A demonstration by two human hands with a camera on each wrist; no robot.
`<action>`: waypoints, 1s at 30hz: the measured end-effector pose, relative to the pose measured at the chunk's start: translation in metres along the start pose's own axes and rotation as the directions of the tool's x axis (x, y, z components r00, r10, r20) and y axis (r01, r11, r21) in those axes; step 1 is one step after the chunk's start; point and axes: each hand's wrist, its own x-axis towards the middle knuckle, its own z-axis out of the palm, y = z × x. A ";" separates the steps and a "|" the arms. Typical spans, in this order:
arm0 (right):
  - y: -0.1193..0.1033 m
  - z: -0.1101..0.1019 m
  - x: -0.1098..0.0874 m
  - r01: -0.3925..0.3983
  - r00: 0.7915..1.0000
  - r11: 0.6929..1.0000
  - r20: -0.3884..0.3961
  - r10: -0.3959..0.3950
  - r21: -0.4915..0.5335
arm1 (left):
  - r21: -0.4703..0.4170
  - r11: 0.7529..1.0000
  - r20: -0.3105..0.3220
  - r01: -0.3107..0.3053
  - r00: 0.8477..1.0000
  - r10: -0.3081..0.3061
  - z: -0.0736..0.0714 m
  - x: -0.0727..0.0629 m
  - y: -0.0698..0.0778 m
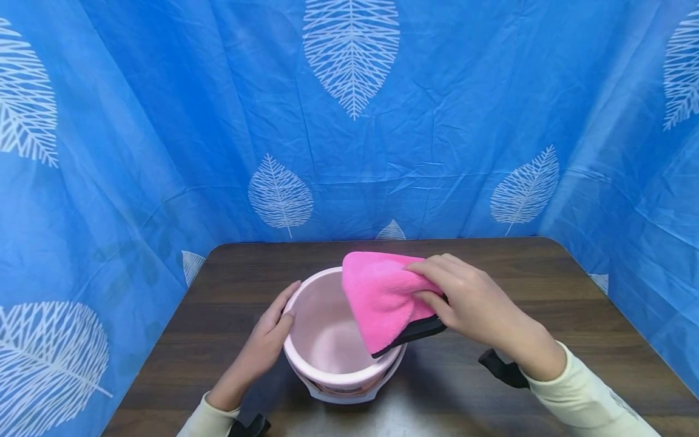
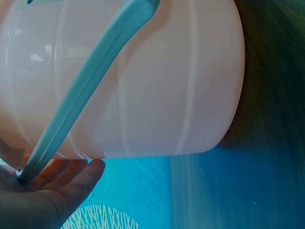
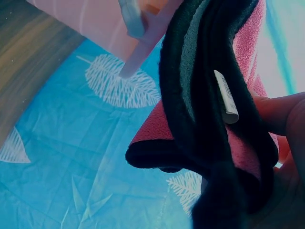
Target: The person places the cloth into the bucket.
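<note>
A pale pink bucket (image 1: 319, 325) stands upright on the table, its open mouth facing up. My left hand (image 1: 264, 340) grips the left side of its rim, thumb over the edge and fingers along the outer wall. In the left wrist view a blue-grey handle (image 2: 86, 88) hangs slantwise down the bucket's side. Over the right part of the mouth, my right hand (image 1: 469, 297) pinches a folded bright pink towel (image 1: 377, 294) with dark edging. A small white label (image 3: 226, 98) shows on the towel's dark border in the right wrist view.
The bucket rests on a dark wood-grain table (image 1: 218, 315) with rounded far corners. A blue curtain (image 1: 437, 121) with white leaf prints hangs behind it and along both sides. Black wrist straps show at the right wrist (image 1: 505, 368) and left wrist (image 1: 251, 426).
</note>
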 end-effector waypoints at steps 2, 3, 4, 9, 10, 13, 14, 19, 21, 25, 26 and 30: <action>0.000 0.001 0.002 0.005 1.000 1.000 0.003 -0.005 0.001 | -0.002 1.000 -0.002 0.002 1.000 -0.002 0.000 0.000 0.000; -0.001 0.002 0.002 0.008 1.000 1.000 0.007 -0.008 0.003 | -0.001 1.000 -0.004 0.004 1.000 -0.004 0.000 0.000 0.000; -0.001 0.002 0.003 0.008 1.000 1.000 0.012 -0.008 0.005 | -0.001 1.000 -0.005 0.003 1.000 -0.003 0.000 0.000 0.000; -0.001 0.006 0.006 0.009 0.999 1.000 0.030 -0.010 0.013 | 0.004 1.000 -0.011 0.011 1.000 -0.011 0.000 0.000 0.000; -0.001 0.007 0.007 0.008 0.999 1.000 0.033 -0.008 0.012 | 0.005 1.000 -0.011 0.013 1.000 -0.013 0.000 0.000 0.000; -0.002 0.009 0.007 -0.003 0.999 1.000 0.048 0.003 0.010 | 0.006 1.000 -0.010 0.013 1.000 -0.013 0.000 0.000 0.000; -0.003 0.009 0.007 -0.007 0.999 1.000 0.053 0.007 0.009 | 0.006 1.000 -0.009 0.012 1.000 -0.012 0.000 0.000 0.000; -0.004 0.011 0.008 -0.016 0.997 1.000 0.071 0.015 0.009 | 0.005 1.000 -0.006 0.001 1.000 -0.001 -0.001 0.000 0.001; -0.004 0.011 0.009 -0.012 0.997 1.000 0.072 0.012 0.009 | 0.005 1.000 -0.006 0.000 1.000 0.000 -0.001 0.001 0.001; -0.004 0.013 0.011 0.002 0.997 1.000 0.072 -0.002 0.007 | 0.005 1.000 -0.004 0.001 1.000 -0.001 -0.001 0.001 0.000; -0.004 0.013 0.011 0.004 0.997 1.000 0.073 -0.005 0.007 | 0.006 1.000 -0.005 0.001 1.000 -0.001 0.000 0.001 0.000; -0.005 0.015 0.011 0.012 0.997 1.000 0.076 -0.012 0.005 | 0.000 1.000 -0.002 -0.002 1.000 0.002 0.001 0.001 0.000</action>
